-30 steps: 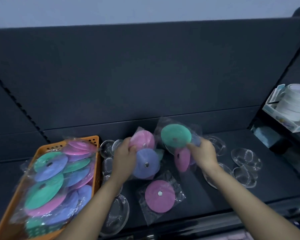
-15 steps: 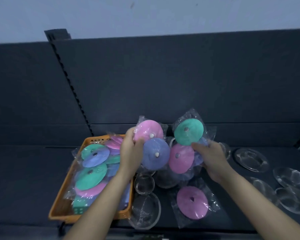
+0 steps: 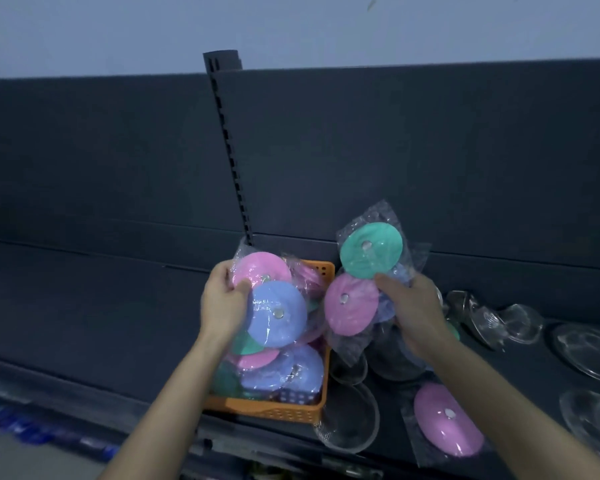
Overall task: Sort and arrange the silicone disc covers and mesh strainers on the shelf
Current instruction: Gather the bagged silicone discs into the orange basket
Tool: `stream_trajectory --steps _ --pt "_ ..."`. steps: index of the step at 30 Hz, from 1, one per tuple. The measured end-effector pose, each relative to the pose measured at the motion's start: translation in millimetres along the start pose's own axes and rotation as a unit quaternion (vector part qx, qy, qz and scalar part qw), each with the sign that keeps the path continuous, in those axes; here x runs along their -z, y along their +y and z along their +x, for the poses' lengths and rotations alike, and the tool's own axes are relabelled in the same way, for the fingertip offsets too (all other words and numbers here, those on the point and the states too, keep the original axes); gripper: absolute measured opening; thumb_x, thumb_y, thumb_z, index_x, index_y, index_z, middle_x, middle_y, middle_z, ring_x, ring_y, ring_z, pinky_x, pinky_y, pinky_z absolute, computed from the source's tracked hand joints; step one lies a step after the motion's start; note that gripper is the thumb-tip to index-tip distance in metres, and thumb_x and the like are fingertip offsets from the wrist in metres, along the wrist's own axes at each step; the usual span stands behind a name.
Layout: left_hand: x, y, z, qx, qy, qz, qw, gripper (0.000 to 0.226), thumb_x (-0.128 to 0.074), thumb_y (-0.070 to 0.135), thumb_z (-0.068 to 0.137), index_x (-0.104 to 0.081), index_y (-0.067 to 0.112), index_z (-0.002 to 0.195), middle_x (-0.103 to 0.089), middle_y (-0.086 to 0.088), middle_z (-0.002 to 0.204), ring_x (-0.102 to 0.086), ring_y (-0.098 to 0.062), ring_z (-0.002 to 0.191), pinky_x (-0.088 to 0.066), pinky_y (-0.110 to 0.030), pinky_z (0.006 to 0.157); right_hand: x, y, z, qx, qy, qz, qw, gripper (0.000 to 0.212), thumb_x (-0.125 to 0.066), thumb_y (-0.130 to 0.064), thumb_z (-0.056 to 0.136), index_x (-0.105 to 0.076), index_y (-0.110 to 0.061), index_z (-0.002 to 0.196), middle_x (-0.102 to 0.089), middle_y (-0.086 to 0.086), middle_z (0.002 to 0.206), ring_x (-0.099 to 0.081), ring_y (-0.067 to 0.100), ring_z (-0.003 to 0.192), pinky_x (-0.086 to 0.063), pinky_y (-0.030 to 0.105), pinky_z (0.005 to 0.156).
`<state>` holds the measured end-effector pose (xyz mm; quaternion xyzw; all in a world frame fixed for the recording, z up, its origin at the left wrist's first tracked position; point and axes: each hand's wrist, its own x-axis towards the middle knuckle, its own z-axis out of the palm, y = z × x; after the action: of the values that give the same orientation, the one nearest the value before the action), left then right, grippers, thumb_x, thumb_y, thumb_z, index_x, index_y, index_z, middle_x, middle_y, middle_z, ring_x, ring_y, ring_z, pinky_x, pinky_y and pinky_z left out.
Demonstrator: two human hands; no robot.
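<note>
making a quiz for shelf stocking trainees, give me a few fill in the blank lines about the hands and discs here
1. The right hand grips a bagged pair of discs, the lower one pink and the upper one ____.
2. The left hand holds its bagged discs above a basket whose colour is ____.
3. The clear strainers lie on the shelf to the ____ of the basket.
Missing words: green; orange; right.

Left grip (image 3: 222,301) holds bagged disc covers (image 3: 278,313) over the orange basket (image 3: 267,410); right grip (image 3: 417,308) holds more
</note>
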<state>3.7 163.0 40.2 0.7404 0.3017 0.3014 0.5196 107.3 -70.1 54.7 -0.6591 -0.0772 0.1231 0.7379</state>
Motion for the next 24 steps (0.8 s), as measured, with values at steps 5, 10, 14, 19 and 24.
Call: stream_trajectory --steps 5,10,14,19,24 --pt "18.3 -20.3 1.3 0.027 -0.047 0.029 0.998 0.028 -0.051 0.008 0.08 -0.06 0.034 0.083 -0.057 0.005 0.058 -0.048 -0.015 0.051 -0.04 -0.031 0.052 -26.5 8.9 -7.1 0.008 -0.028 -0.032 0.999 0.012 -0.056 -0.004 0.088 -0.067 -0.007 0.091 -0.074 0.011 0.086 -0.071 0.025 0.076 -0.057 0.038 0.066" --pt "26.6 -31.4 0.5 -0.012 -0.03 0.102 0.994 0.031 -0.055 0.007 0.081 -0.059 0.033 0.097 -0.064 0.01 0.079 -0.06 -0.01 0.076 -0.041 -0.021 0.06 -47.8 24.9 -18.2 0.008 -0.055 -0.091 0.994 0.01 -0.055 -0.003 0.086 -0.064 -0.003 0.083 -0.068 0.012 0.07 -0.063 0.024 0.061 -0.049 0.031 0.053" --pt "33.1 -37.0 0.3 -0.033 -0.011 0.14 0.99 0.036 -0.054 0.005 0.085 -0.058 0.025 0.114 -0.057 0.02 0.079 -0.054 0.002 0.073 -0.035 -0.004 0.056 -56.8 33.8 -27.8 0.01 -0.081 -0.13 0.988 0.012 -0.053 -0.004 0.085 -0.063 -0.009 0.08 -0.065 0.017 0.069 -0.06 0.026 0.059 -0.049 0.039 0.057" --pt "36.4 -43.8 -3.1 -0.093 -0.05 0.159 0.982 0.047 -0.06 0.019 0.089 -0.049 0.018 0.135 -0.058 0.002 0.128 -0.052 -0.016 0.116 -0.035 -0.018 0.093 -72.2 43.9 -39.5 0.078 -0.081 -0.261 0.959 0.048 -0.047 -0.002 0.085 -0.048 -0.023 0.128 -0.065 -0.011 0.097 -0.059 0.006 0.078 -0.049 0.013 0.072" --pt "37.2 -52.1 -7.3 -0.167 -0.146 0.214 0.951 0.065 -0.055 0.044 0.09 -0.03 0.025 0.147 -0.021 0.01 0.155 -0.013 -0.003 0.143 -0.013 -0.021 0.112 -91.2 37.5 -48.2 0.124 -0.078 -0.235 0.961 0.083 -0.036 0.013 0.078 -0.029 -0.046 0.136 -0.051 -0.017 0.119 -0.049 -0.008 0.102 -0.032 -0.007 0.076"
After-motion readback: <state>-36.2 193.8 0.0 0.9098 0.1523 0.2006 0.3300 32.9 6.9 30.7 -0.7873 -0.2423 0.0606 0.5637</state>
